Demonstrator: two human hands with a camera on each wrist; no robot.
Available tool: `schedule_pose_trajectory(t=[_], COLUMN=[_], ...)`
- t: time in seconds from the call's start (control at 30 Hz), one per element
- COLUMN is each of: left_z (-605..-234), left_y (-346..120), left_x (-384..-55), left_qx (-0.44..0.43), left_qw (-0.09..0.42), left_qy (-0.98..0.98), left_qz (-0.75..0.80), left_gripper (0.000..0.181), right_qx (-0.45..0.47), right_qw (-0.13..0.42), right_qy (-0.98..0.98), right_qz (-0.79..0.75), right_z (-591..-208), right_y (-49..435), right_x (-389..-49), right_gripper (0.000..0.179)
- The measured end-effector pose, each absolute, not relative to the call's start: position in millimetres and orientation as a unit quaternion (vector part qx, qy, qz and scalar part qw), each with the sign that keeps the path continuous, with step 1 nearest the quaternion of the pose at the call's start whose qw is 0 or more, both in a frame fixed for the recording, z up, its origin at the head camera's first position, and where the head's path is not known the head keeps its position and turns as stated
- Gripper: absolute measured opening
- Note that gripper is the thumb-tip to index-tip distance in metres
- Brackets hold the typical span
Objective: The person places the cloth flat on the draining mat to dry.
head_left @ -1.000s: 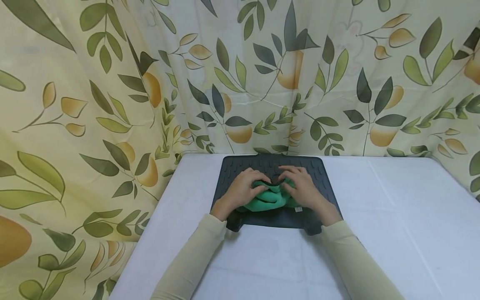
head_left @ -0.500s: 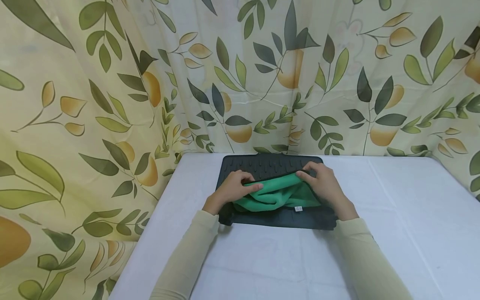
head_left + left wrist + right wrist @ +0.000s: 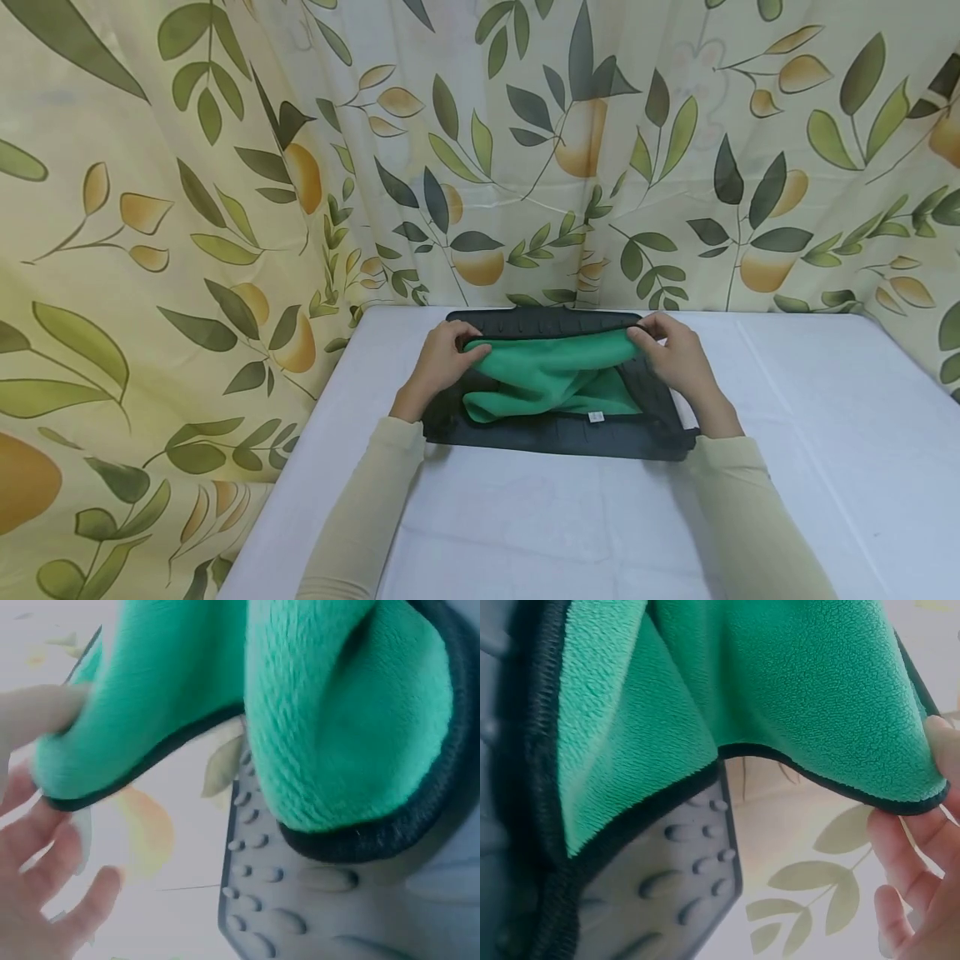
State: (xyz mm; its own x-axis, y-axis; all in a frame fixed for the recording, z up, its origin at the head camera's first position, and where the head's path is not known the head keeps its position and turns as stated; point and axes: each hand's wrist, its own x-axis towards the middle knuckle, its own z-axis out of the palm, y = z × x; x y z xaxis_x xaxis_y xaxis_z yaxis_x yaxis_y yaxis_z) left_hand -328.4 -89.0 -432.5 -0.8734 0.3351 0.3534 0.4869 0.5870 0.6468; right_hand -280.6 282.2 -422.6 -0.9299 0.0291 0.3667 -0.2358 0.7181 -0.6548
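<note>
A green fleecy cloth with dark edging and a small white tag lies rumpled over a dark mat, its far edge lifted and stretched between both hands. The left hand pinches the far left corner between thumb and fingers; in the left wrist view that hand has the corner raised above the mat. At the far right corner the right hand pinches the edge, and the right wrist view shows thumb and fingers of this hand on the cloth's dark border. The near edge with the tag rests on the mat.
The dark mat with raised oval bumps lies on a white-covered table. A leaf-and-fruit patterned curtain hangs behind the table and along the left side.
Both hands have moved apart, and the bunched cloth is now spread wider, its far edge drawn out and moved toward the back of the mat.
</note>
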Motion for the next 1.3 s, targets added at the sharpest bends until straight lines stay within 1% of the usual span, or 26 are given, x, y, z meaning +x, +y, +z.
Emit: schedule_pose_trajectory(t=[0.1, 0.4, 0.5, 0.63, 0.83, 0.97, 1.03, 1.1, 1.13, 1.23, 1.3], left_z=[-431.1, -432.9, -435.8, -441.9, -450.6, -451.5, -450.9, -450.6, -450.0, -450.0, -451.8], left_y=[-90.2, -92.9, -92.9, -92.8, -95.6, -105.5, -112.9, -120.2, -123.4, -129.5, -130.6], left_x=[-330.4, -331.0, -331.4, -332.6, -336.5, -338.8, -339.7, -340.4, -340.3, -340.7, -341.7], left_qx=[-0.208, -0.159, -0.142, -0.122, -0.119, -0.144, -0.154, -0.16, -0.165, -0.188, -0.207], left_qw=[0.144, 0.209, 0.21, 0.196, 0.145, 0.071, 0.024, -0.026, -0.048, -0.1, -0.116], left_qy=[-0.879, -0.866, -0.868, -0.875, -0.893, -0.908, -0.914, -0.916, -0.914, -0.907, -0.902], left_qz=[-0.403, -0.426, -0.428, -0.425, -0.41, -0.387, -0.376, -0.368, -0.367, -0.363, -0.36], left_gripper=[0.02, 0.017, 0.018, 0.02, 0.02, 0.028, 0.036, 0.043, 0.044, 0.038, 0.029], right_qx=[0.053, 0.053, 0.059, 0.08, 0.115, 0.127, 0.133, 0.138, 0.139, 0.141, 0.132], right_qw=[0.181, 0.183, 0.157, 0.091, -0.01, -0.055, -0.064, -0.061, -0.057, -0.039, -0.032], right_qy=[-0.907, -0.908, -0.913, -0.921, -0.922, -0.924, -0.925, -0.926, -0.926, -0.928, -0.929], right_qz=[0.375, 0.374, 0.373, 0.37, 0.369, 0.357, 0.35, 0.347, 0.345, 0.344, 0.343], right_z=[-421.9, -422.4, -424.5, -428.5, -438.2, -444.2, -446.3, -448.6, -448.8, -449.6, -450.5], right_y=[284.9, 283.8, 282.5, 281.8, 283.8, 285.8, 287.1, 288.0, 288.0, 287.4, 286.8], right_x=[-280.9, -281.8, -282.1, -281.1, -283.9, -286.7, -287.3, -287.8, -287.7, -288.0, -288.4], right_gripper=[0.033, 0.03, 0.031, 0.034, 0.045, 0.055, 0.057, 0.052, 0.049, 0.036, 0.03])
